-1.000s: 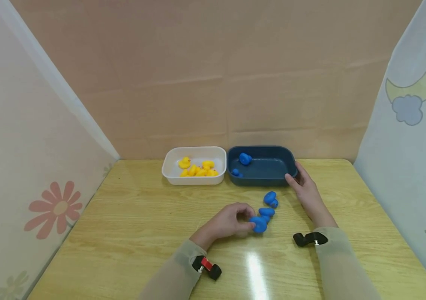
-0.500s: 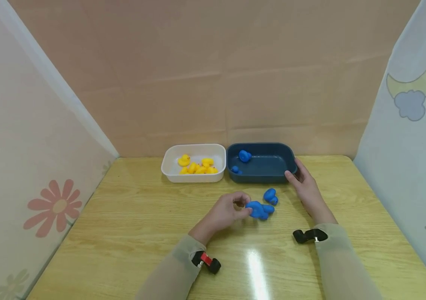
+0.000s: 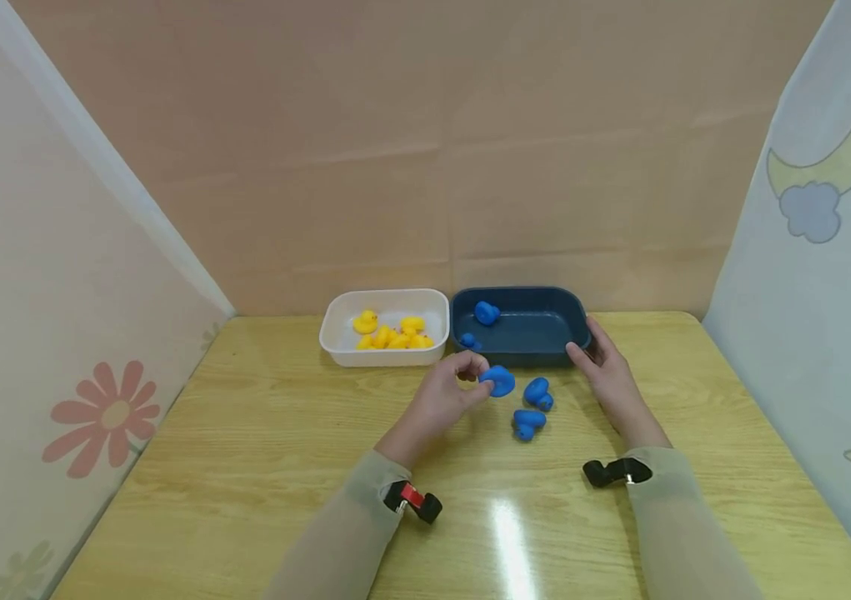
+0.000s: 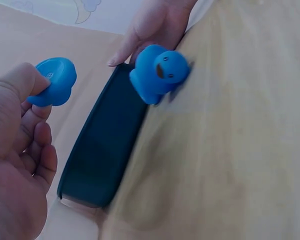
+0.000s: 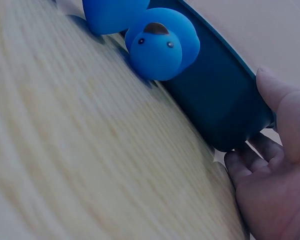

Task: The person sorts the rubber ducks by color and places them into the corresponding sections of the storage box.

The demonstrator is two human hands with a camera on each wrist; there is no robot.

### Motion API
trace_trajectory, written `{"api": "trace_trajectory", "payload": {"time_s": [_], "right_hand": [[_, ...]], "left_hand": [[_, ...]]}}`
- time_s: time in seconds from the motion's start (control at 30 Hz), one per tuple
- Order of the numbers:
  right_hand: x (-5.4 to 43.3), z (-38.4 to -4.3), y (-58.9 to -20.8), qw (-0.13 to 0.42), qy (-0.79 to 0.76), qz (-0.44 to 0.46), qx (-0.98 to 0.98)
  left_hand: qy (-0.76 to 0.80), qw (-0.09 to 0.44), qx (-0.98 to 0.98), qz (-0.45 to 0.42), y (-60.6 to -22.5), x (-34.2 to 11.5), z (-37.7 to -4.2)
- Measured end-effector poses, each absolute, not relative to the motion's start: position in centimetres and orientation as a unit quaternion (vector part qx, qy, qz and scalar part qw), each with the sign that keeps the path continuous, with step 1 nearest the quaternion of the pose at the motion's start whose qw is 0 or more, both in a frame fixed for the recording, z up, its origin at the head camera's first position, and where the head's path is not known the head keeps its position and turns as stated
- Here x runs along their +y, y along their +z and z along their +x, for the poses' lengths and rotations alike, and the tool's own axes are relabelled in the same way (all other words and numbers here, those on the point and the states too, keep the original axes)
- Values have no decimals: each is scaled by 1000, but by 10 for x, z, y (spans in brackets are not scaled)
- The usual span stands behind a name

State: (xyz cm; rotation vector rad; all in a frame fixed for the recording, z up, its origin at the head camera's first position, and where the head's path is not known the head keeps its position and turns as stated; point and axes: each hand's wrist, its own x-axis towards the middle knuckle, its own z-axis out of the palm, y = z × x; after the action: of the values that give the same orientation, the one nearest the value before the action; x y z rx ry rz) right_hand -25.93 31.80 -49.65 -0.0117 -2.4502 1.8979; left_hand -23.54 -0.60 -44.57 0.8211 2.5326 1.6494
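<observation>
My left hand (image 3: 440,402) pinches a blue rubber duck (image 3: 499,381) between thumb and fingers, raised just in front of the dark blue tub (image 3: 518,359). In the left wrist view this held duck (image 4: 59,82) shows its flat underside. My right hand (image 3: 608,383) grips the tub's right end; in the right wrist view the thumb lies at the rim and the fingers curl against the end wall. Two more blue ducks lie on the table, one (image 3: 537,392) nearer the tub, the other (image 3: 528,422) closer to me. Inside the tub, at its left, are two blue ducks (image 3: 487,313).
A white tub (image 3: 387,357) holding several yellow rubber ducks (image 3: 398,337) stands at the dark tub's left. Both are at the back of the wooden table (image 3: 267,450), before a tan backdrop (image 3: 365,150). Printed cloth panels flank the table.
My left hand has picked the nearest blue duck off the table and carried it up toward the dark tub. One duck beside it has turned slightly. My right hand keeps its hold.
</observation>
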Motion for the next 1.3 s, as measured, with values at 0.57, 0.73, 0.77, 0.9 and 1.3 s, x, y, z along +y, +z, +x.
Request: {"api": "trace_trajectory", "payload": {"time_s": [0.57, 0.73, 0.77, 0.9, 1.3], "right_hand": [[314, -257, -497, 21, 613, -6, -790], [315, -260, -499, 19, 609, -11, -793], [315, -261, -499, 18, 610, -11, -792], [315, -262, -500, 19, 609, -11, -793], [312, -260, -494, 27, 602, -10, -798]], "left_hand": [[491, -71, 852, 166, -432, 8, -270], [465, -92, 867, 150, -430, 14, -278], [463, -95, 869, 146, -430, 16, -280], [458, -104, 873, 130, -431, 21, -287], [456, -130, 873, 112, -438, 27, -293]]}}
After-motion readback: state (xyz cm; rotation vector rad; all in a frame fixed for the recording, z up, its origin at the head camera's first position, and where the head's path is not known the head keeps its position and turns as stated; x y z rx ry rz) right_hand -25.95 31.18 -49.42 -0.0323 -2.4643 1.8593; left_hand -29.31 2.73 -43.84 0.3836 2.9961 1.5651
